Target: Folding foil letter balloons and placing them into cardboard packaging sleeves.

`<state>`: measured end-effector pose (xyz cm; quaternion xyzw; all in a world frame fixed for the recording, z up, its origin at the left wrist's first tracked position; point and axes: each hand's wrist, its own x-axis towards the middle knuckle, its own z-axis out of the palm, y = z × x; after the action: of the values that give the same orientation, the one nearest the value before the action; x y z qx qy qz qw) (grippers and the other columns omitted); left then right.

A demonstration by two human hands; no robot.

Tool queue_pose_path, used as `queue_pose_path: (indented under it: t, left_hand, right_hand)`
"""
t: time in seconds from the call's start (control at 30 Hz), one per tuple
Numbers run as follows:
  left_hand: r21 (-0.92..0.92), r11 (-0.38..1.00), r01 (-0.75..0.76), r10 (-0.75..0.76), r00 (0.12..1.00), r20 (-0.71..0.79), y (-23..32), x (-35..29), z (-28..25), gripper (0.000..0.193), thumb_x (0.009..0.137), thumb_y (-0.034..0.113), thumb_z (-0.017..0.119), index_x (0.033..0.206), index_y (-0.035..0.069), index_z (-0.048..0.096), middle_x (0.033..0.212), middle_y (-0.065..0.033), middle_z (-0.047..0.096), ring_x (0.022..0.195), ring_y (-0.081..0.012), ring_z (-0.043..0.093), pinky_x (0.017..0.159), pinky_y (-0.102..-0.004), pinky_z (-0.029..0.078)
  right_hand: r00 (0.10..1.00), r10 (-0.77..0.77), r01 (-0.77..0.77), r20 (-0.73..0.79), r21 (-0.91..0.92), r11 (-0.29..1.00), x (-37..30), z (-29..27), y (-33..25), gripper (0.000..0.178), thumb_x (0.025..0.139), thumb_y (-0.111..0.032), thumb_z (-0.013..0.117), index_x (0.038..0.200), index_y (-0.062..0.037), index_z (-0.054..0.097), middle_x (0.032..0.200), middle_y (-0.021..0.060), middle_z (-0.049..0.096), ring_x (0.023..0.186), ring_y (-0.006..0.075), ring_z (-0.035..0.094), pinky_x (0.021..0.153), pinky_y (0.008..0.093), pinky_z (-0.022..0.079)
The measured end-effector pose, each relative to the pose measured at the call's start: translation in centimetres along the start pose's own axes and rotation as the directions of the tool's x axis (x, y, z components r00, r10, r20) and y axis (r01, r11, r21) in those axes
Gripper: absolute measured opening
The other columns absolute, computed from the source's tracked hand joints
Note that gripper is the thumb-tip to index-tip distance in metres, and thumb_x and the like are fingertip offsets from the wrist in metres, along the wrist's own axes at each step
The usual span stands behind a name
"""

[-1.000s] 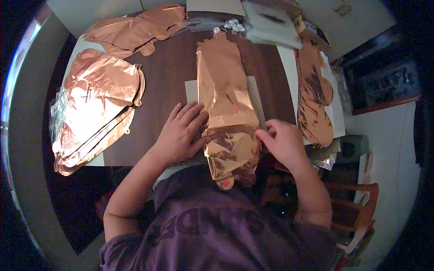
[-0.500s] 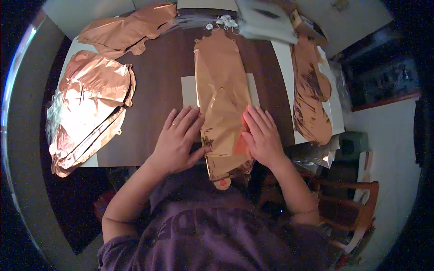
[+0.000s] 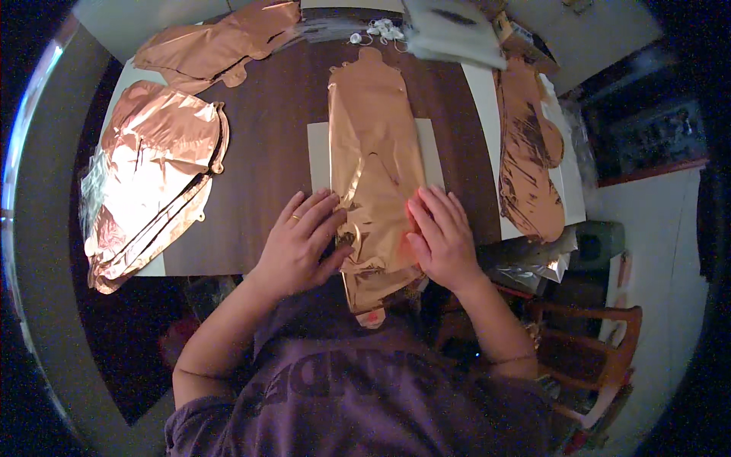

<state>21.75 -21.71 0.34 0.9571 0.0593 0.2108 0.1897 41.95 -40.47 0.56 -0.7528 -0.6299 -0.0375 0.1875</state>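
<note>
A flat, deflated rose-gold foil balloon [image 3: 371, 122] lies lengthwise in front of me, its near end hanging past the table edge with a small tab. Under it, a light card [image 3: 320, 156] shows at both sides. My left hand [image 3: 304, 236] rests along the balloon's left edge, fingers stretched out and thumb apart. Opposite it, my right hand [image 3: 444, 234] touches the right edge with its fingers extended, beside a reddish glow on the foil. Neither hand is closed around the foil.
More flat foil balloons lie on the table: a shiny pile [image 3: 164, 152] at left, a piece [image 3: 221, 46] at far left, another [image 3: 529, 152] at right. White cord [image 3: 384, 30] and a clear plastic bag [image 3: 453, 30] sit at the back. A wooden chair [image 3: 594, 343] stands lower right.
Both hands have slid slightly toward me along the balloon's edges. The near end of the foil has shifted a little and its creases look different.
</note>
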Motion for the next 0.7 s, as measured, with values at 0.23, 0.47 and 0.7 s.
queue_pose_path:
  t: [0.23, 0.47, 0.7]
  left_hand:
    - [0.004, 1.000, 0.008, -0.008, 1.000, 0.013, -0.1, -1.1, -0.2, 0.047, 0.079, 0.028, 0.072, 0.118, 0.004, 0.060, 0.127, -0.0170, 0.055, 0.122, -0.0346, 0.051, 0.105, -0.0505, 0.037]
    - [0.034, 0.999, -0.013, 0.011, 0.997, 0.073, 0.4, -1.7, -1.5, 0.048, 0.081, 0.031, 0.068, 0.120, 0.005, 0.059, 0.128, -0.0153, 0.054, 0.124, -0.0323, 0.050, 0.107, -0.0497, 0.035]
    - [0.080, 0.997, 0.019, -0.025, 0.997, 0.073, 0.9, -2.3, -1.1, 0.050, 0.080, 0.034, 0.069, 0.120, 0.005, 0.059, 0.128, -0.0145, 0.055, 0.125, -0.0320, 0.049, 0.107, -0.0502, 0.034]
  right_hand:
    - [0.999, -0.029, 0.031, -0.028, 0.078, 0.996, -0.9, -0.1, -0.6, 0.055, 0.081, -0.025, 0.070, 0.129, -0.0060, 0.054, 0.135, 0.0195, 0.048, 0.125, 0.0387, 0.045, 0.105, 0.0515, 0.036]
    - [0.987, 0.088, -0.061, -0.136, 0.191, 0.980, -1.8, -0.1, -1.9, 0.048, 0.079, -0.020, 0.072, 0.122, -0.0048, 0.058, 0.131, 0.0189, 0.051, 0.119, 0.0374, 0.050, 0.101, 0.0467, 0.041]
    - [0.816, 0.577, -0.540, -0.023, 0.324, 0.777, -3.0, -2.8, -4.2, 0.021, 0.083, -0.021, 0.071, 0.090, -0.0029, 0.064, 0.079, 0.0139, 0.065, 0.068, 0.0275, 0.065, 0.062, 0.0377, 0.052]
